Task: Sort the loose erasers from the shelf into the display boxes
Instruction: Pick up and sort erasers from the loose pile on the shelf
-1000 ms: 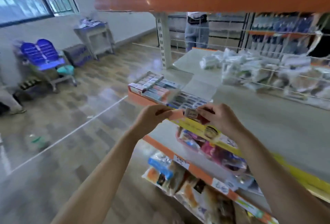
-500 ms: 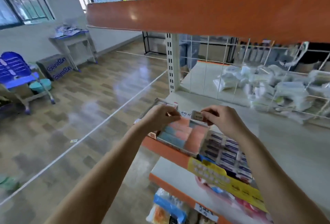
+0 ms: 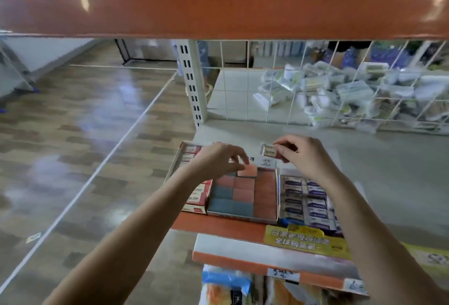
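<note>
Right hand (image 3: 308, 156) pinches a small wrapped white eraser (image 3: 269, 151) between thumb and fingertips, held up over the back edge of the boxes, not yet in any slot. Left hand (image 3: 217, 159) hangs over the orange-and-blue block box (image 3: 243, 193), fingers loosely curled, tips touching or just above an orange block (image 3: 247, 171) at the box's 12 o'clock end; can't tell if it grips it or only steadies it.

Boxes sit in a row at the shelf (image 3: 388, 183) front edge: red-label eraser box (image 3: 192, 178) at 9 o'clock of the block box, purple-label eraser box (image 3: 307, 200) at 3 o'clock. More loose wrapped stock (image 3: 340, 90) lies behind the wire grid at 1 o'clock.

Step in hand, as judged: match the held eraser to its box. Label is too small to read; its white wrap looks closer to either side box than the middle one. To do it well: check the label first, turn the eraser to the same way as its row, lower it into a gap flat, press it level. Keep the left hand bracing the boxes so none slides off the front lip.
</note>
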